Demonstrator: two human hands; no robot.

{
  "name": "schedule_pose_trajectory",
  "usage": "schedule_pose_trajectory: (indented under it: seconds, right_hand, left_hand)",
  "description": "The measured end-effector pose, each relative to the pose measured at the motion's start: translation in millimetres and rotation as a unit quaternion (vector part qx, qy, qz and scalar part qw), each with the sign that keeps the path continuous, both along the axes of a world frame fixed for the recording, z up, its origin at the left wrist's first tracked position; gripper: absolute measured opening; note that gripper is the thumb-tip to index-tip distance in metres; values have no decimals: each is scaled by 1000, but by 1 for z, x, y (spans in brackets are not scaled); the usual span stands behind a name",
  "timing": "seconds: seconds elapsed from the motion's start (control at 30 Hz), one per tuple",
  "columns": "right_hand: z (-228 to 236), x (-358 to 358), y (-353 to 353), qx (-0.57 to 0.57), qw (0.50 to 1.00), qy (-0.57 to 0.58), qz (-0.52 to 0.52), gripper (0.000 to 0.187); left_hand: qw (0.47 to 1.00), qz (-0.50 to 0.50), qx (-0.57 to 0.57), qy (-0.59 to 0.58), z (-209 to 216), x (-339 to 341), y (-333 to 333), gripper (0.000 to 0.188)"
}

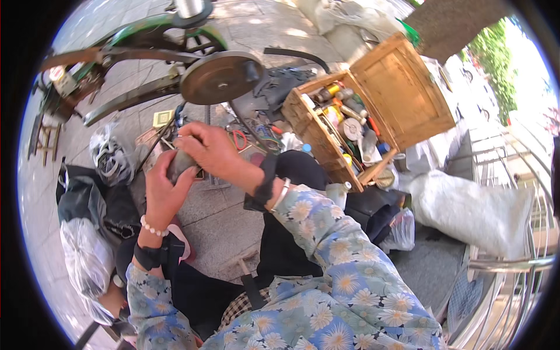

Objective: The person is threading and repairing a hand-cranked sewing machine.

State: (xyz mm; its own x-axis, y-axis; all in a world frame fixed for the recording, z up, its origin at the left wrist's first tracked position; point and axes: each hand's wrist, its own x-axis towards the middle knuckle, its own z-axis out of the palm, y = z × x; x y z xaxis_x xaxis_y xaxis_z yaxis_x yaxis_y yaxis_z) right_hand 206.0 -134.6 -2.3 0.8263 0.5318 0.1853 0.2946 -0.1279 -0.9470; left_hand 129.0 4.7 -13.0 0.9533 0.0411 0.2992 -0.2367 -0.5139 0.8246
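In front of my knees both hands come together around a small grey rounded thing (179,166); its kind is hard to make out because my fingers cover much of it. From below and the left, my left hand (160,189) grips it between thumb and fingers. Over its upper right side curls my right hand (219,156), with bent fingers, the thumb near the left thumb. Just beyond the hands lie red-handled scissors (240,140) among small clutter on the ground.
A hand-cranked machine with a rusty round wheel (220,84) stands ahead, its arms reaching left. To the right is an open wooden box (318,143) of bottles and tools. A white sack (466,207) lies further right. Plastic bags (87,248) sit left of my legs.
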Motion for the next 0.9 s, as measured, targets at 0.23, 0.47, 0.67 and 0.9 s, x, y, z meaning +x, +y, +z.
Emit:
schedule_pose_trajectory:
  seconds: [0.23,0.47,0.67,0.9]
  right_hand:
    - [0,3,-14,72,985,-144,65,40]
    - [22,0,-25,107,983,59,141,42]
    - [19,0,-27,-57,998,-32,1,44]
    - [5,3,-18,166,979,-95,72,44]
  left_hand:
    - [940,-1,-282,191,11,3,8,33]
    - [914,-66,-331,225,18,-5,24,38]
    - [961,-42,-207,181,10,-7,17,38]
    - [896,-75,-385,208,15,-4,18,41]
